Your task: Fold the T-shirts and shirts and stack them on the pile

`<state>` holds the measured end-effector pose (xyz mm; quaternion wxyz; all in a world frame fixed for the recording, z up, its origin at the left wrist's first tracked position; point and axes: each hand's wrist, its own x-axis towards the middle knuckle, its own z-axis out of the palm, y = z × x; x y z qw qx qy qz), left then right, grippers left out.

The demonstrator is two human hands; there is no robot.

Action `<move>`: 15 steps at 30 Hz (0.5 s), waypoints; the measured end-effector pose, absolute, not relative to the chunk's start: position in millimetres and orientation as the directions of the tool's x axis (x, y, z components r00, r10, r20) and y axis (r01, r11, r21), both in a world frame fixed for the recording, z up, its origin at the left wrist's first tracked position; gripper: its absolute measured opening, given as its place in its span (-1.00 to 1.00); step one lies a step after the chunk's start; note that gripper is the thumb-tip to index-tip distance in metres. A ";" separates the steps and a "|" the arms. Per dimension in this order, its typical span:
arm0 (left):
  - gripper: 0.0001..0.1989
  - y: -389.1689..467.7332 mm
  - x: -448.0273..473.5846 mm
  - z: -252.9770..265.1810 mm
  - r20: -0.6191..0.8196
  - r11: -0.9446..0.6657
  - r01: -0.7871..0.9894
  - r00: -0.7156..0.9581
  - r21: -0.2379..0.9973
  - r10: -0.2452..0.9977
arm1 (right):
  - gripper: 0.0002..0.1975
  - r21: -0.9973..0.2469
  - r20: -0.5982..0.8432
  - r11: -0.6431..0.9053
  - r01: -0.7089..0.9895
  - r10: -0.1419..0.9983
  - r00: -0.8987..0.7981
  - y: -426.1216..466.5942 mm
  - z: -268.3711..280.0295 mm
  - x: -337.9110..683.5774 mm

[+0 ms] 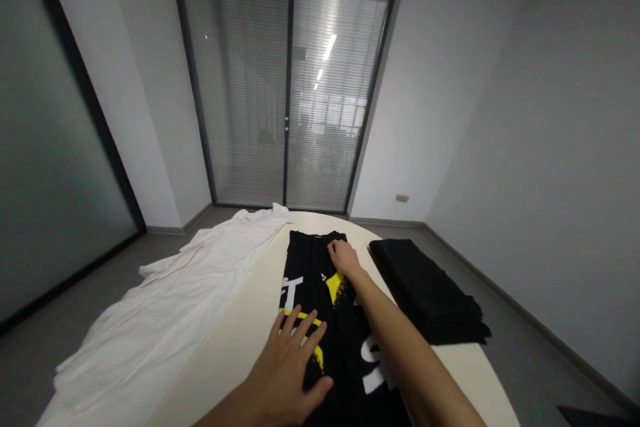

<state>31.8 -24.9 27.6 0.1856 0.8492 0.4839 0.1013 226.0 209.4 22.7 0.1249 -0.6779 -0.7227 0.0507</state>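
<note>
A pair of black trousers [327,310] with white letters and yellow patches lies lengthwise on the pale table, its waistband at the far end. My left hand [295,360] rests over the near left part of the print, fingers spread and holding nothing. Farther off, my right hand [344,257] has its fingers curled down at the right side of the waistband, closed on the fabric. My right forearm covers part of the trousers' right side.
Along the table's [235,340] left side lies spread white fabric [185,293]. A stack of folded black cloth [425,287] sits at the right edge. Beyond the rounded far edge are grey floor and a glass door [287,93] with blinds.
</note>
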 end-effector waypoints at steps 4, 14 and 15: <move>-0.34 -17.0 28.5 21.1 0.024 -0.470 0.788 0.503 0.397 0.864 | -0.64 -0.265 0.132 0.103 0.959 0.989 -0.070 203.1 9.3 229.1; -0.51 3.7 27.3 13.2 0.206 -0.377 0.812 0.316 0.447 0.926 | -0.56 -0.334 0.162 0.036 0.942 0.987 0.019 202.1 10.9 242.2; -0.51 12.1 25.8 12.4 0.224 -0.332 0.813 0.252 0.478 0.941 | -0.55 -0.343 0.165 -0.012 0.939 0.984 0.073 202.6 12.4 246.0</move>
